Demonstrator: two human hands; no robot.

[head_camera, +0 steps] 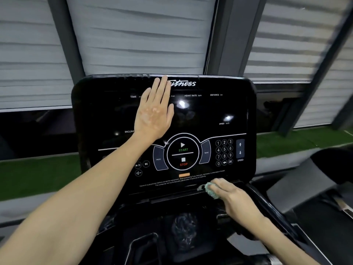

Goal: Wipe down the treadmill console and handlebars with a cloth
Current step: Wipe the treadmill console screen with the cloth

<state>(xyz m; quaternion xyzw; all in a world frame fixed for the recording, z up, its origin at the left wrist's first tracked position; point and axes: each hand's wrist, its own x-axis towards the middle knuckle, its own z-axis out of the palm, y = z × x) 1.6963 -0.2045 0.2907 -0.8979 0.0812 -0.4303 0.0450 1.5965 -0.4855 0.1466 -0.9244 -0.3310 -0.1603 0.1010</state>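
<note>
Pale-green cloth (pixel 210 191), glossy black console (pixel 210 109)

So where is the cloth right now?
Head view, lower right: the cloth is bunched under the right hand at the bottom edge of the console, just below the warning text.

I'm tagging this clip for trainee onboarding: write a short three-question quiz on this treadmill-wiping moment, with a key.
1. True or false: the left hand lies flat on the console screen.
2. Which hand grips the cloth? A: left hand. B: right hand.
3. Fill in: the cloth is at the console's ____ edge.
Key: 1 true; 2 B; 3 lower.
</note>
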